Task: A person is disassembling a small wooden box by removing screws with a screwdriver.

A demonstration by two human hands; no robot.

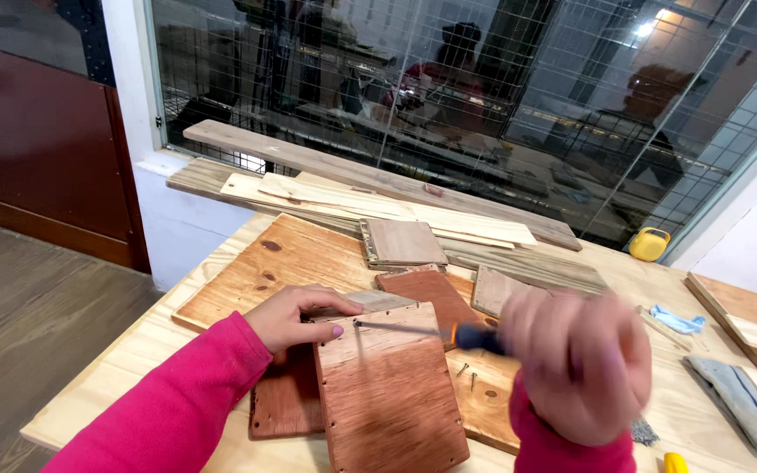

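Right hand grip: the right hand (582, 363) is wrapping closed around the handle of a screwdriver (431, 333); the hand is blurring, so single fingers cannot be told apart.
Screwdriver: one, its shaft is lying nearly level and pointing left from the grip, its tip touching the top edge of the reddish plywood panel (387, 394).
Left hand grip: the left hand (298, 317) is pressing palm-down, fingers curled, on the panel's upper left corner, just left of the tip; it is bracing, not clasping.
Panel: one, lying directly below the shaft and overlapping a darker board (284, 403) to the left.
Loose screws: two (466, 375) are lying on a board just under the grip.
Small boards: about four more are lying beyond the grip, one of them a stacked square piece (401, 242).
Big board: one wide knotty sheet (260, 271) is lying beyond the left hand.
Planks: several long ones (378, 180) are running along the far edge, by the window.
Right of the grip: one grey cloth (742, 398), one blue rag (678, 321), one yellow tape measure (649, 243) farther off.
Edges and room: the near left corner of the pale wooden table (120, 372) is lying bare; floor is showing past it.
Room: a wire-mesh window (484, 96) is standing beyond the planks; a dark red door (37, 140) is far left.
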